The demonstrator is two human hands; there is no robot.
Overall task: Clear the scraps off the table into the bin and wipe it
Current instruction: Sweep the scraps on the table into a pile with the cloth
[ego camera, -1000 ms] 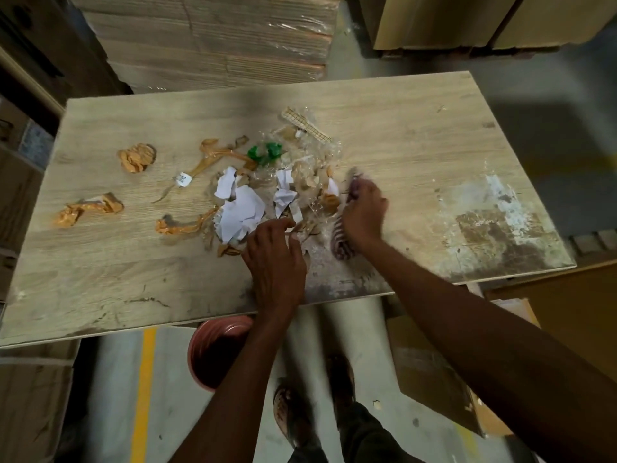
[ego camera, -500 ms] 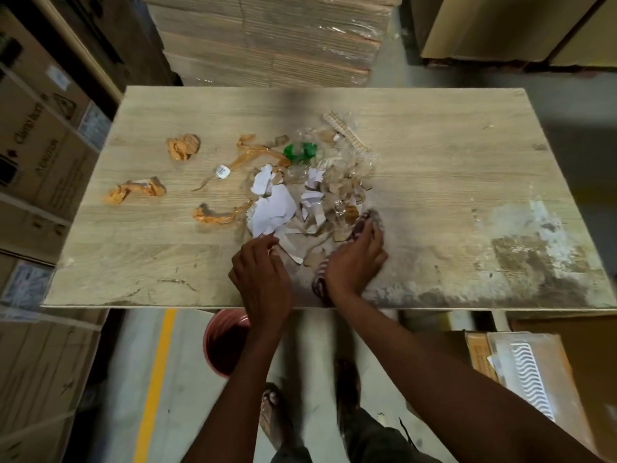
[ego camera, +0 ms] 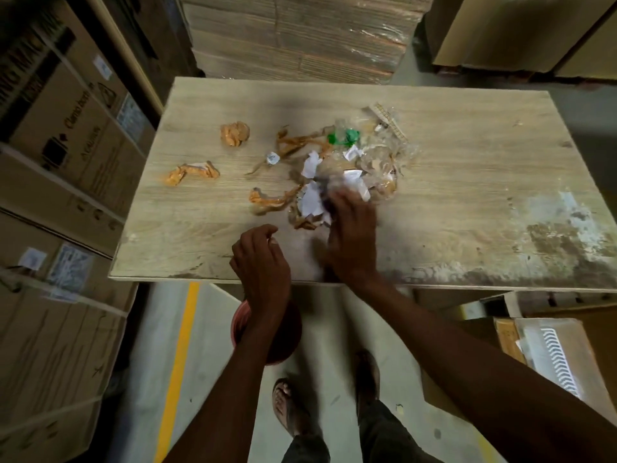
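Facing a table (ego camera: 467, 162) littered with scraps, bin (ego camera: 240, 320) on the floor below its near edge.

Table: bare board, worn and whitened to the right of the right hand. Wiping not yet possible; scraps cover the middle.

Bin: reddish, round, directly under the left wrist and forearm, which hide most of it. Contents cannot be told.

Main pile (ego camera: 364, 168): white paper, clear film, brown bits and a green piece (ego camera: 344, 137), lying just beyond and touching the right hand (ego camera: 350, 235). Pile runs roughly from the fingertips away and to the right. The bin lies toward the body and to the left of this hand, so the sweep must, in my judgement, pull scraps back and leftward over the near edge.

Right hand: palm down, fingers spread flat into the near edge of the pile; blurred, so I cannot tell whether it presses a cloth.

Left hand (ego camera: 260, 259): at the near edge above the bin, fingers curled loosely, cupped; whether it holds anything I cannot tell. Judged to be placed as a catch or guide.

Outliers, all left of and beyond the left hand, nearer to it than to the right: orange strip (ego camera: 270, 200) closest, twisted strip (ego camera: 192, 172) farther left, orange wad (ego camera: 235, 133) farthest, small white tag (ego camera: 272, 158) between.

Risk, judged: light film may spill past the bin.
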